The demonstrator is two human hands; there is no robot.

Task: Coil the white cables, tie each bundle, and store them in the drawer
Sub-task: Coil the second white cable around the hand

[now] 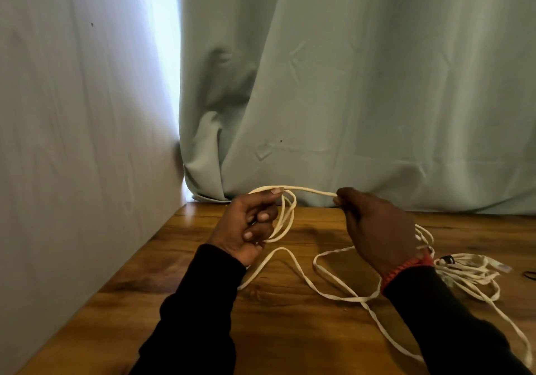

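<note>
The left hand (249,226) is gripping several coiled loops of the white cable (301,276) above the wooden table (203,302). The right hand (374,226) is pinching 1 strand stretched between both hands. The remaining cable is lying loose across the tabletop, near a second tangled bundle (470,270) at right.

Daylight comes through the gap left of the curtain (348,84), blown out white. My tabletop (290,331) below the curtain carries a soft sheen at its far left corner. Everything looks slightly soft, and the wide lens bends the edges.
</note>
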